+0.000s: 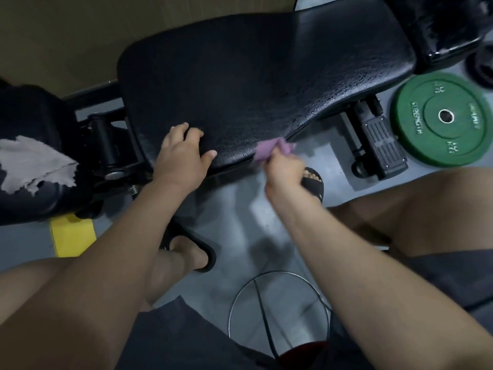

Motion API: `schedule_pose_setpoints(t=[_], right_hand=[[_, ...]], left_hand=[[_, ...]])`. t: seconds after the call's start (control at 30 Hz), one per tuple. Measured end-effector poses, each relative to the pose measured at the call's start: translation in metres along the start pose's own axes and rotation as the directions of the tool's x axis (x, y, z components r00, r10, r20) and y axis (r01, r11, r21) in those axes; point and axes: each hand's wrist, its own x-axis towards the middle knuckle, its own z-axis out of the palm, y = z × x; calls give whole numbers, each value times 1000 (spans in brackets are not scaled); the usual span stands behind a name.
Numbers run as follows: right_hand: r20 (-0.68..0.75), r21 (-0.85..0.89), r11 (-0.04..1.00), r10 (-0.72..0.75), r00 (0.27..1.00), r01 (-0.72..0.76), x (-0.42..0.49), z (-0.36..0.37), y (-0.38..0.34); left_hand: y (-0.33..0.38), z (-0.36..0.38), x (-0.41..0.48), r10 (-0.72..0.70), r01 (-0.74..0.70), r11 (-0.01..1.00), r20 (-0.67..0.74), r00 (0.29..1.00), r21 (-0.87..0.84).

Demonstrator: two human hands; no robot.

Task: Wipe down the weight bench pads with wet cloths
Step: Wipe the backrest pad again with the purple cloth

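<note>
At the far left a grey cloth (34,162) lies loose on the torn left pad (32,116), well apart from both hands, so we judge it plays no part in the coming stroke. Next along, our left hand (184,153) rests on the near left corner of the bench's centre pad (253,84), fingers on top and thumb along the near edge, holding nothing and seemingly bracing. The pad stretches away from that corner with its long axis running left to right, rising a little toward the far right, and droplets glisten over its right half. A little right of the left hand, the purple cloth (272,150) is bunched against the pad's near edge, and our right hand (284,166) is clamped round it. The right hand is thus the nearer one to the long wet stretch, and we judge that a stroke rightward along the pad's length would suit; the green plate (440,118) lies on the floor off to the right, apart from the pad
</note>
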Motion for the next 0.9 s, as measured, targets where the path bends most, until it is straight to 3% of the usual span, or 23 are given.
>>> schedule_pose_setpoints(t=[0.1,0.17,0.3,0.4,0.57,0.63,0.73,0.9], right_hand=[[223,50,990,115,968,-129,-21,12,18],[230,133,974,148,962,-182,-11,8,4],[118,148,988,12,993,-29,45,-23,-53],[-10,-9,996,-92,996,92,55,-34,-62],[131,-137,973,-167,977,184,17,-24,-14],[78,-324,883,-334,939,341,16,-30,-27],[127,-425,687,-599,791,589,17,-36,-33],[368,-538,359,-713,596,762,42,-52,-42]], left_hand=[[10,3,8,-21,21,998,-2,1000,53],[13,4,14,-61,54,992,66,996,113],[15,6,19,-88,52,980,181,979,194],[20,6,20,-113,61,973,228,967,222],[23,0,23,-128,73,970,231,965,231],[23,0,24,-133,78,969,229,964,233],[23,2,23,-140,82,968,238,961,236],[22,2,22,-143,95,975,235,961,203]])
